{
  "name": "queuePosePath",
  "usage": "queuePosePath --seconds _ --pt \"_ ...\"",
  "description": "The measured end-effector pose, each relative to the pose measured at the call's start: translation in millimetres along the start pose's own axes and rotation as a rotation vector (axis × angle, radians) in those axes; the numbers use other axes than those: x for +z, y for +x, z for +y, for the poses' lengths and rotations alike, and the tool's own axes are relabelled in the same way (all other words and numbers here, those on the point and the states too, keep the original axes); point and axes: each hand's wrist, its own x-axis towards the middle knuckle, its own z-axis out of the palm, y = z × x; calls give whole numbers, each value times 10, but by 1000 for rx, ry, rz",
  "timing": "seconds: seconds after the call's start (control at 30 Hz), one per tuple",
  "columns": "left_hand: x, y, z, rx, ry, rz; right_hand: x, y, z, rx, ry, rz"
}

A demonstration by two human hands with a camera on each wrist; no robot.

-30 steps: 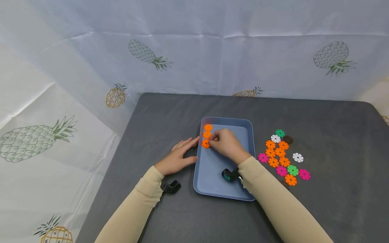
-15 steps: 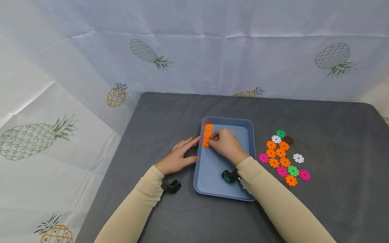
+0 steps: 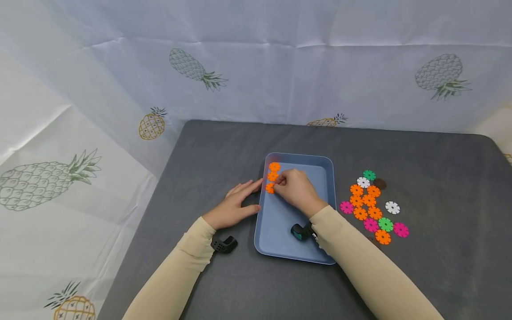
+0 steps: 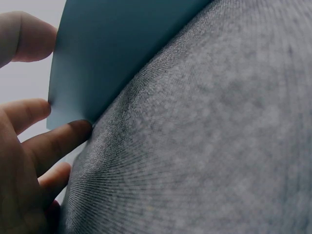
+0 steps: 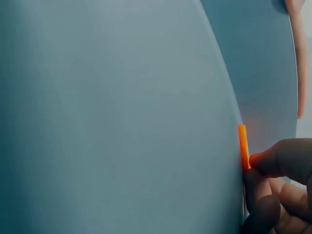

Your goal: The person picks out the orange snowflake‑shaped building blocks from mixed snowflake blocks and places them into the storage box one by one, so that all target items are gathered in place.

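Note:
In the head view, a blue tray [image 3: 288, 240] lies on the dark table. Three orange interlocking discs [image 3: 274, 167] form a short column along its inner left side. My right hand [image 3: 298, 189] reaches into the tray, fingers curled, with its fingertips at the nearest orange disc [image 3: 270, 188]. The right wrist view shows this orange disc [image 5: 243, 146] edge-on by the tray floor, pinched at its side by thumb and finger. My left hand [image 3: 234, 209] is spread on the table, its fingertips against the tray's outer left wall [image 4: 92, 87].
Right of the tray lies a loose group of notched discs: orange discs [image 3: 369, 200], pink discs [image 3: 370, 225], green discs [image 3: 386, 224], white discs [image 3: 392, 207] and a brown disc [image 3: 379, 183]. A white cloth with pineapple prints [image 3: 260, 84] hangs behind the table.
The nearest orange disc and the right fingertips on it have shifted very slightly to the left. The left hand stays at the tray wall.

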Motion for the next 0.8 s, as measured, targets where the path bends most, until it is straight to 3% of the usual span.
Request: queuePosePath --seconds 0.33,0.8 --pt "-2 3 22 0 -4 -5 -16 -14 8 37 44 -60" --pt "-24 -1 35 -2 -14 -6 -23 3 7 17 44 -52"
